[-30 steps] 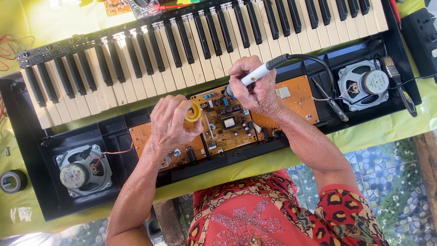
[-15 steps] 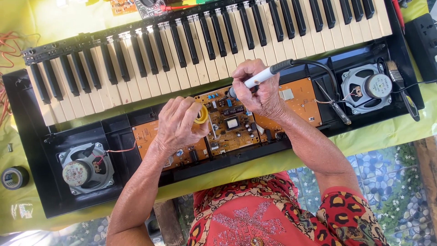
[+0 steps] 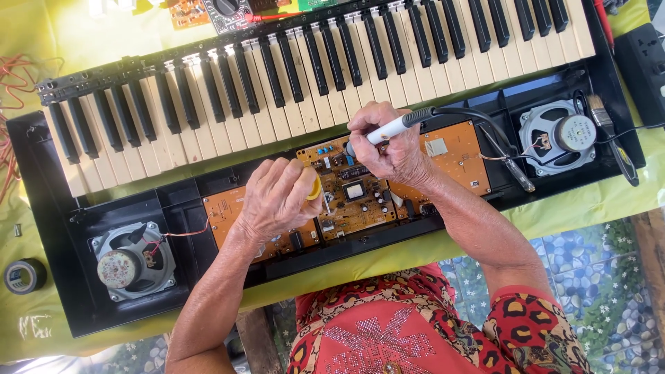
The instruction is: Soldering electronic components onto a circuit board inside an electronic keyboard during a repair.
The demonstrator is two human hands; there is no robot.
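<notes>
A: Head view, item one?
B: Circuit board [image 3: 350,194], orange-brown, lying in the opened black keyboard case [image 3: 48,228], just below the row of keys [image 3: 291,76]. Both hands are over it.

A: Right hand?
B: Right hand [image 3: 391,145], closed in a pen grip round a soldering iron [image 3: 388,129], white handle, black cable running off to the right. Tip points down at the board's upper middle.

A: Left hand?
B: Left hand [image 3: 277,201], curled shut on a small yellow spool [image 3: 315,187], resting on the board's left part, just beside the iron's tip.

A: Other entries?
B: Two speakers, left speaker [image 3: 128,260] and right speaker [image 3: 557,138], one at each end of the case. Roll of black tape [image 3: 24,275] on the yellow-green cloth [image 3: 589,208], at the left edge.

A: Anything obscured?
B: The iron's tip is hidden behind the fingers; whether it touches the board cannot be told. Most of the spool is covered by the left hand. The keys run out of the picture at the top right.
</notes>
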